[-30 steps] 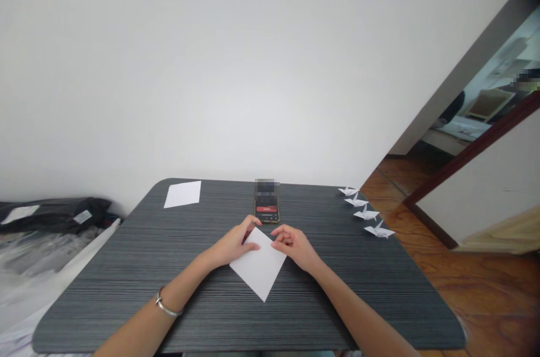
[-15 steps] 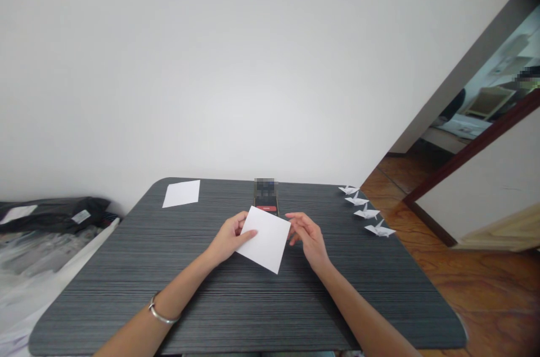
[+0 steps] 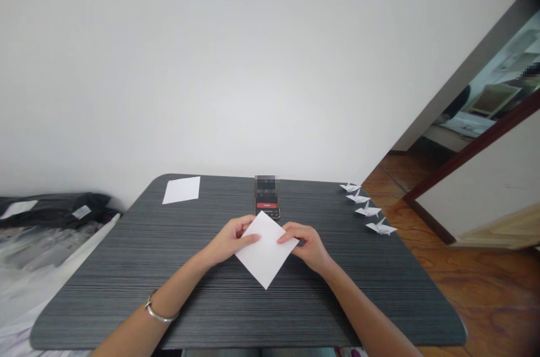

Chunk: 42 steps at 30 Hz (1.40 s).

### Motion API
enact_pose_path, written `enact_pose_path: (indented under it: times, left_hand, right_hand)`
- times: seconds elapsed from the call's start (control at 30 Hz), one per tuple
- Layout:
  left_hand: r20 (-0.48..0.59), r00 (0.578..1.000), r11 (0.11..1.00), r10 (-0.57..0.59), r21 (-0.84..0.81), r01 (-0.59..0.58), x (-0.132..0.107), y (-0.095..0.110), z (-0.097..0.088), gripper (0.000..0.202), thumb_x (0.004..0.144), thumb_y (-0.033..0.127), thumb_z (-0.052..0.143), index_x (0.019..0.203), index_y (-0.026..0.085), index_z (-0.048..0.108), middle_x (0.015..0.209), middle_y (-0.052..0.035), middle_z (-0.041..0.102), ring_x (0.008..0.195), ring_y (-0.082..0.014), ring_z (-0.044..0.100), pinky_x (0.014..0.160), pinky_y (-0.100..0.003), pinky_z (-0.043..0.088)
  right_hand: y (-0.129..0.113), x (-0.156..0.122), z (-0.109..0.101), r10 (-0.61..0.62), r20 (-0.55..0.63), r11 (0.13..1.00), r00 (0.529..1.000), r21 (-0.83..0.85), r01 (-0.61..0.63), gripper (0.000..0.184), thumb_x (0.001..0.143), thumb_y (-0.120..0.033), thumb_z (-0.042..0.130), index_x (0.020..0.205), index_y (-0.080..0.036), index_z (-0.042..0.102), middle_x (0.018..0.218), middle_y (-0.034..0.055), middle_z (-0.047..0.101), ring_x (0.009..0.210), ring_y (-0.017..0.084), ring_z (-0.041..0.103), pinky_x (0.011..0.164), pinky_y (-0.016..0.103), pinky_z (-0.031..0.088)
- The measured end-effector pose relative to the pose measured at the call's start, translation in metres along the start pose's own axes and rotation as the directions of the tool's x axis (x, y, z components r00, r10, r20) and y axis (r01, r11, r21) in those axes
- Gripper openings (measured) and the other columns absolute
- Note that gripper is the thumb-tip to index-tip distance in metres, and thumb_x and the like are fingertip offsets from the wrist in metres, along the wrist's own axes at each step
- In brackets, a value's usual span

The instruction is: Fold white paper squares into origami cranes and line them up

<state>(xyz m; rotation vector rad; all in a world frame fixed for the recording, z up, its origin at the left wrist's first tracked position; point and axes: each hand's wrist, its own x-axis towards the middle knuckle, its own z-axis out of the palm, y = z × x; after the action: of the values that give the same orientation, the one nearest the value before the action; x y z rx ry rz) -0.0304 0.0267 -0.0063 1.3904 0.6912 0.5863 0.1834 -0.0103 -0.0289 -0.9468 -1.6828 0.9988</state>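
A square white paper sheet (image 3: 265,253) is held just above the dark striped table (image 3: 169,267), turned like a diamond with one corner toward me. My left hand (image 3: 230,240) pinches its left corner, thumb on top. My right hand (image 3: 307,244) pinches its right corner, thumb on top and fingers curled behind. A silver bangle (image 3: 157,312) circles my left wrist. Just beyond the sheet a phone (image 3: 266,201) lies on the table, its near edge partly hidden by the sheet's top corner.
A second white sheet (image 3: 181,189) lies at the table's far left. Several folded white paper cranes (image 3: 368,211) line the far right edge. A dark bag (image 3: 50,208) sits left of the table. Wooden floor (image 3: 476,284) and an open doorway are on the right.
The sheet was lifted off the table and turned in my left hand. My right hand let go, then pinched its right corner again; the sheet is back in a diamond orientation.
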Motion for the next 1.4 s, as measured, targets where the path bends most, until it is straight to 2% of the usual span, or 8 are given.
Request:
enact_pose_path:
  times: [0.23,0.43,0.53,0.7,0.9,1.1,1.23,1.4]
  left_hand:
    - [-0.06,0.988,0.988,0.141,-0.059,-0.144,-0.002,0.003,0.001,0.055,0.081,0.047,0.044,0.13,0.023,0.036,0.118,-0.0092,0.054,0.087,-0.02,0.057,0.068,-0.026,0.043]
    - [0.038,0.942,0.918,0.334,0.215,-0.334,-0.002,0.004,-0.004,0.074,0.049,0.057,0.069,0.113,0.021,0.057,0.128,-0.0109,0.044,0.115,-0.0331,0.04,0.093,-0.041,0.033]
    - [-0.024,0.949,0.903,0.314,0.317,-0.29,-0.001,0.004,-0.004,0.056,0.055,0.042,0.074,0.106,0.022,0.062,0.123,-0.0092,0.049,0.11,-0.0287,0.047,0.092,-0.039,0.035]
    - [-0.177,0.931,0.939,0.32,0.192,-0.286,0.003,-0.005,-0.002,0.023,0.073,0.029,0.061,0.093,0.021,0.068,0.11,-0.0071,0.061,0.095,-0.0225,0.057,0.082,-0.033,0.044]
    - [-0.205,0.915,0.933,0.347,0.17,-0.316,0.005,-0.008,-0.003,0.017,0.071,0.023,0.064,0.086,0.02,0.071,0.108,-0.008,0.063,0.094,-0.0224,0.058,0.08,-0.032,0.046]
    - [-0.194,0.909,0.929,0.369,0.116,-0.352,0.005,-0.008,-0.001,0.026,0.056,0.018,0.075,0.083,0.02,0.071,0.107,-0.0078,0.063,0.093,-0.0228,0.058,0.074,-0.028,0.047]
    - [-0.315,0.892,0.946,0.325,0.113,-0.304,0.006,-0.006,0.002,0.007,0.063,0.021,0.069,0.069,0.016,0.072,0.09,-0.0072,0.068,0.081,-0.0197,0.061,0.07,-0.028,0.047]
    - [-0.403,0.859,0.949,0.314,0.157,-0.273,0.006,-0.004,0.007,0.015,0.065,0.023,0.068,0.056,0.013,0.064,0.07,-0.0044,0.066,0.067,-0.0157,0.058,0.062,-0.024,0.044]
  right_hand:
    - [0.004,0.003,0.005,0.17,-0.157,0.957,0.973,0.261,-0.125,0.013,0.067,-0.034,0.066,0.068,-0.021,0.069,0.073,0.0037,0.062,0.061,0.016,0.058,0.044,0.024,0.044]
    - [-0.001,0.004,0.004,0.221,-0.204,0.94,0.954,0.305,-0.153,0.012,0.065,-0.032,0.067,0.067,-0.02,0.069,0.071,0.0037,0.064,0.06,0.017,0.059,0.042,0.023,0.043]
    - [0.0,0.003,0.004,0.219,-0.19,0.94,0.957,0.306,-0.154,0.009,0.064,-0.03,0.068,0.066,-0.021,0.069,0.075,0.0037,0.065,0.062,0.016,0.058,0.043,0.023,0.044]
    - [0.0,0.001,0.006,0.205,-0.152,0.927,0.967,0.347,-0.142,0.007,0.062,-0.022,0.069,0.069,-0.021,0.07,0.081,0.0031,0.066,0.062,0.015,0.057,0.044,0.022,0.044]
    - [-0.003,0.0,0.008,0.197,-0.171,0.908,0.965,0.403,-0.114,0.008,0.058,-0.019,0.071,0.066,-0.021,0.07,0.077,0.003,0.067,0.058,0.013,0.055,0.042,0.021,0.044]
    - [0.004,0.0,0.005,0.17,-0.324,0.935,0.931,0.351,-0.048,0.006,0.063,-0.02,0.068,0.067,-0.023,0.071,0.067,0.0007,0.066,0.054,0.012,0.055,0.041,0.019,0.043]
    - [0.0,0.0,0.005,0.155,-0.359,0.954,0.921,0.297,-0.045,0.005,0.066,-0.023,0.067,0.068,-0.022,0.071,0.067,0.0023,0.067,0.057,0.014,0.058,0.041,0.021,0.043]
    - [-0.007,0.0,0.008,0.155,-0.39,0.968,0.908,0.244,-0.06,0.016,0.072,-0.029,0.06,0.064,-0.019,0.07,0.066,0.0042,0.069,0.051,0.013,0.055,0.042,0.022,0.043]
